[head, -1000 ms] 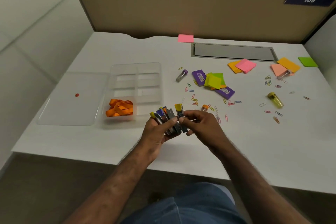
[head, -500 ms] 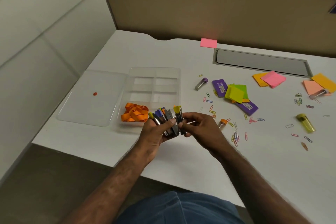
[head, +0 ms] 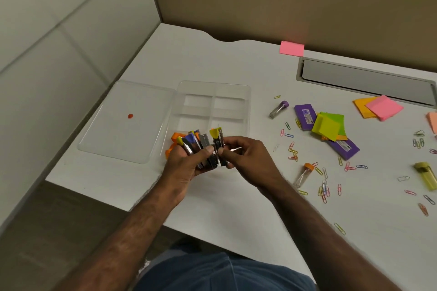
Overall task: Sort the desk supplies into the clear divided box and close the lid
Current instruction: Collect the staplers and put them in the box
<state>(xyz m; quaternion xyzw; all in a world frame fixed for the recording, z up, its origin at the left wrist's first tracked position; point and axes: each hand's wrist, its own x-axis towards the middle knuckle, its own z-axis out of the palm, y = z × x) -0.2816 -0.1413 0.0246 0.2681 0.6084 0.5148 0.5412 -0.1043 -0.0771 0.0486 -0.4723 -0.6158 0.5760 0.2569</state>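
The left hand point(head: 186, 163) curls round a fanned bundle of capped lead tubes point(head: 201, 146), thumb across the front, holding them just above the near edge of the clear divided box point(head: 212, 104). The right hand point(head: 246, 156), at three o'clock from the left, pinches the outermost tube with the yellow cap point(head: 215, 133) between thumb and fingertips; a thin pale sliver pokes out of that pinch, and what it is cannot be told.

To my eye the step in hand is squaring the tubes up before they go into a compartment. It goes best if the left grip is kept firm low on the bundle while the right nudges the stray tube flush, caps all one way, and the lot is then lowered lengthwise into one empty cell, not dropped, since slick tubes may scatter.

Behind the hands at twelve o'clock, the box sits open on the tabletop point(head: 212, 54), with orange bands point(head: 175, 137) in its near-left compartment, half hidden by the left hand. The other cells look empty. Its lid point(head: 127, 120) lies flat at nine o'clock from the box, touching its side.

Out at two to three o'clock lie loose paper clips point(head: 292, 149), an orange-capped tube point(head: 303, 173), a purple-capped tube point(head: 279, 108) and sticky notes point(head: 329, 124), all still to sort.
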